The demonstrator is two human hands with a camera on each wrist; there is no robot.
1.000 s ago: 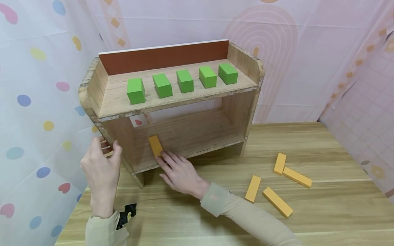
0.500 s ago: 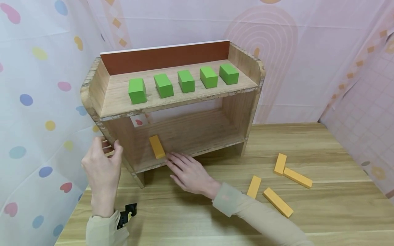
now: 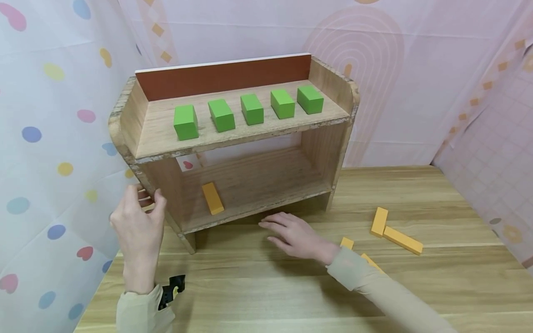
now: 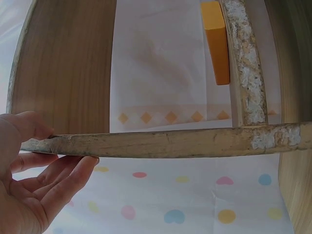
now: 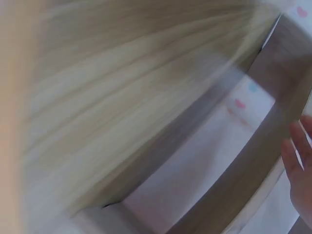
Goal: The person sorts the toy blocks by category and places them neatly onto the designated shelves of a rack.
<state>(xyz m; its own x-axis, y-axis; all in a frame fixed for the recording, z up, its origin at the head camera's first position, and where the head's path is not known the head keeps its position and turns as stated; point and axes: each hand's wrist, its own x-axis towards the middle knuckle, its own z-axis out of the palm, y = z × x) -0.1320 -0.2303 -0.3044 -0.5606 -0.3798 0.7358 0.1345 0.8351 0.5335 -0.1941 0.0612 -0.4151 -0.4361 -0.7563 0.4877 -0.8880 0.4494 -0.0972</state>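
A small two-tier wooden shelf (image 3: 245, 138) stands on the table. My left hand (image 3: 139, 226) grips the front edge of its left side panel (image 4: 161, 145), thumb on the inner face and fingers on the outer. One orange block (image 3: 213, 198) lies near the left end of the lower tier, pointing front to back. My right hand (image 3: 293, 235) holds nothing. Its fingers reach loosely leftward over the table, in front of the lower tier and apart from the block. In the blurred right wrist view, the right hand (image 5: 300, 170) shows at the right edge.
Several green blocks (image 3: 251, 109) stand spaced in a row on the upper tier. More orange blocks (image 3: 402, 240) lie on the wooden table (image 3: 441, 199) to the right, two partly hidden by the right sleeve (image 3: 354, 270). Patterned cloth hangs behind and beside.
My right hand has let go of the orange block, leaving it on the lower tier, and has moved right over the table. My left hand has kept its hold on the shelf.
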